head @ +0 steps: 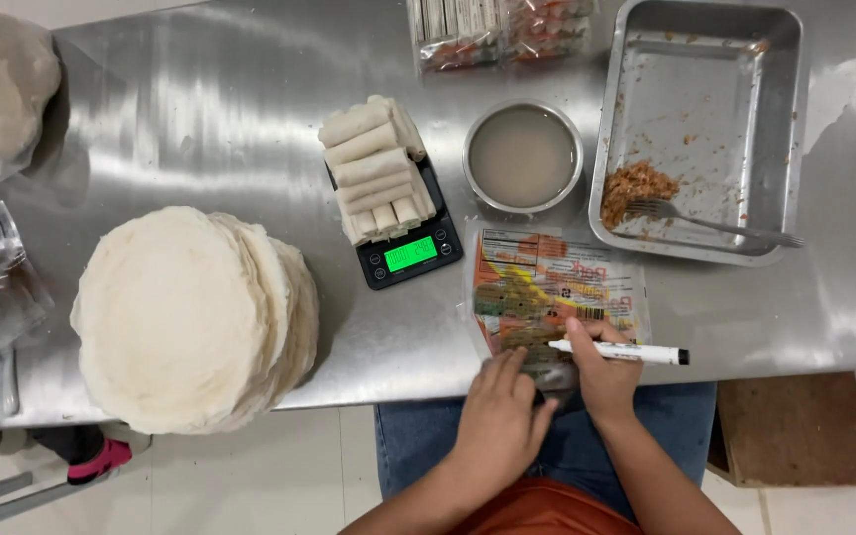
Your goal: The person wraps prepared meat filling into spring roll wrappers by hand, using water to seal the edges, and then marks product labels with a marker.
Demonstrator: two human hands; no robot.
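Both hands work at the near end of the printed packet (pixel 557 297): my left hand (pixel 497 421) pins it, my right hand (pixel 601 372) grips a white marker (pixel 621 351). Beyond the packet, I'd worry a slip nudges the bowl of cloudy liquid (pixel 523 157), spilling toward the scale (pixel 410 248).

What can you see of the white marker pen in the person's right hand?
The marker pen is a slim white barrel with a black cap end pointing right. It lies almost level, held in the grip of the right hand over the lower edge of a printed plastic packet on the steel table. The left hand presses the packet beside it.
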